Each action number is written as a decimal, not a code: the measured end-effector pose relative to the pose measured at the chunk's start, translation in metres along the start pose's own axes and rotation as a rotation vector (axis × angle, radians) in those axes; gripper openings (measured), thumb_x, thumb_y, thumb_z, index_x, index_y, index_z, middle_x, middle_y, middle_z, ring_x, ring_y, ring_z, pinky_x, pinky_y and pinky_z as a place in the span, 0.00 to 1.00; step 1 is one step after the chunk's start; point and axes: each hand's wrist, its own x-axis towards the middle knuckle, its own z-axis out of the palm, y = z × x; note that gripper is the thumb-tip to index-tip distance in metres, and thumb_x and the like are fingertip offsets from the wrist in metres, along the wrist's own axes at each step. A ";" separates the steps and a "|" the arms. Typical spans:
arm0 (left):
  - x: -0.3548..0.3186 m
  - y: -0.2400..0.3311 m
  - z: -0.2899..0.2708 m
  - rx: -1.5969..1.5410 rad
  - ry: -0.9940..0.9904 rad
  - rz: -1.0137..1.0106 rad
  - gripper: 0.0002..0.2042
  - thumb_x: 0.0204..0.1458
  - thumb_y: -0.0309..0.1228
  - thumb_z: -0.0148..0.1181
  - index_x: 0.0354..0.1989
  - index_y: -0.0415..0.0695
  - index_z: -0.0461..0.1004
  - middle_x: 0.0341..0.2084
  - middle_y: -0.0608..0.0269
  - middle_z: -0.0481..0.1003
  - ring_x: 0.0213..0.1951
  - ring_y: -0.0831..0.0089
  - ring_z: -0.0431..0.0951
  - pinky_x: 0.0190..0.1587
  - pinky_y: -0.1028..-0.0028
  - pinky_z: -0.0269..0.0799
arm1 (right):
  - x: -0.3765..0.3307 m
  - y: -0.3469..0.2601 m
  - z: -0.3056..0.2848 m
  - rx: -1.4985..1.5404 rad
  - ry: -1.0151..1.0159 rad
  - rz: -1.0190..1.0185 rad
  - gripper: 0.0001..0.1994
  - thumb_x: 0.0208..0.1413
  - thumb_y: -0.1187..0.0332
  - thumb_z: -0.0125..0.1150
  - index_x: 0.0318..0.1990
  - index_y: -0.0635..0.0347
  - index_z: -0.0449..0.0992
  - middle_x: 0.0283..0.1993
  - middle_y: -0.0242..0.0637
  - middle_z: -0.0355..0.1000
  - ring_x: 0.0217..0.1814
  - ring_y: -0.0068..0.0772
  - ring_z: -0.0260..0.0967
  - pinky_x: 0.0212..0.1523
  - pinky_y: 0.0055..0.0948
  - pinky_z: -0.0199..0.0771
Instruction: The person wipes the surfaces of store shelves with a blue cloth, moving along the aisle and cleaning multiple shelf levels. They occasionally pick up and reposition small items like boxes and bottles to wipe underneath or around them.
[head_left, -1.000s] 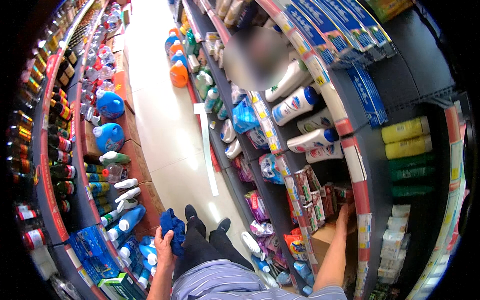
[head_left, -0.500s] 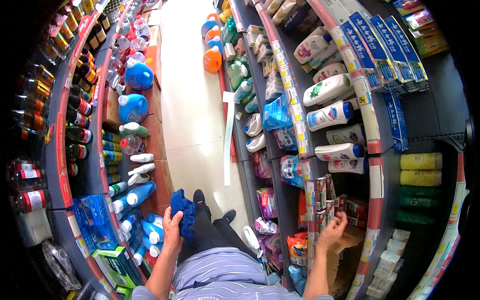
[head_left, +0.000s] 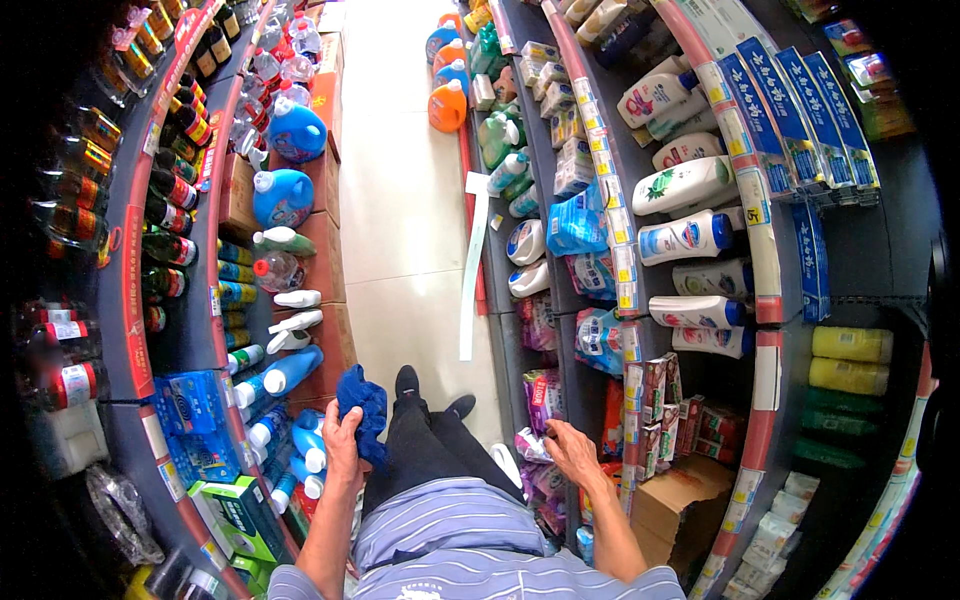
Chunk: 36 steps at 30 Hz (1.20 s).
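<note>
My left hand (head_left: 343, 448) grips a crumpled dark blue cloth (head_left: 364, 405) in front of my left leg, beside the left-hand shelves. My right hand (head_left: 574, 452) is at the lower right shelf, fingers apart and slightly bent, with nothing visible in it. Its fingertips are next to a white and purple pack (head_left: 533, 446); whether they touch it I cannot tell. Just beyond stands a bright purple bag (head_left: 543, 392). To the right of this hand are small dark cartons (head_left: 658, 415) and an open brown cardboard box (head_left: 672, 500).
Shelves flank a narrow aisle with a pale tiled floor (head_left: 400, 240). White bottles (head_left: 685, 240) and blue boxes (head_left: 800, 120) line the right shelves. Blue jugs (head_left: 285, 197) and dark bottles (head_left: 172, 215) stand on the left. A pale strip (head_left: 474, 270) lies along the right floor edge.
My right hand has moved left, from the small cartons and cardboard box to the purple packs. My left hand still holds the cloth. The whole view has shifted slightly.
</note>
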 end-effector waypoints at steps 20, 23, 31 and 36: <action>0.100 0.066 0.041 -0.093 0.213 0.018 0.18 0.59 0.29 0.58 0.56 0.40 0.67 0.44 0.63 0.75 0.44 0.74 0.76 0.51 0.73 0.72 | 0.175 -0.062 -0.011 -0.070 0.073 -0.229 0.18 0.56 0.69 0.59 0.54 0.63 0.70 0.46 0.49 0.73 0.46 0.55 0.73 0.45 0.48 0.76; 0.131 0.099 0.040 -0.102 0.048 -0.027 0.19 0.59 0.29 0.58 0.57 0.40 0.67 0.43 0.63 0.75 0.43 0.74 0.77 0.49 0.74 0.73 | 0.224 -0.076 -0.016 0.033 0.128 -0.143 0.18 0.58 0.67 0.57 0.55 0.63 0.69 0.48 0.50 0.73 0.48 0.56 0.73 0.47 0.48 0.75; 0.180 0.141 0.043 -0.040 0.130 -0.056 0.17 0.58 0.29 0.56 0.55 0.40 0.69 0.44 0.63 0.76 0.43 0.72 0.78 0.48 0.72 0.74 | 0.312 -0.107 -0.042 0.175 0.110 0.121 0.25 0.58 0.64 0.54 0.63 0.57 0.62 0.46 0.47 0.77 0.48 0.55 0.75 0.48 0.50 0.73; 0.204 0.158 0.054 0.038 0.089 -0.078 0.17 0.58 0.30 0.56 0.56 0.40 0.70 0.44 0.62 0.77 0.43 0.70 0.79 0.48 0.71 0.75 | 0.354 -0.082 -0.043 0.392 0.192 0.315 0.29 0.57 0.64 0.55 0.65 0.62 0.60 0.43 0.45 0.78 0.43 0.48 0.78 0.46 0.46 0.75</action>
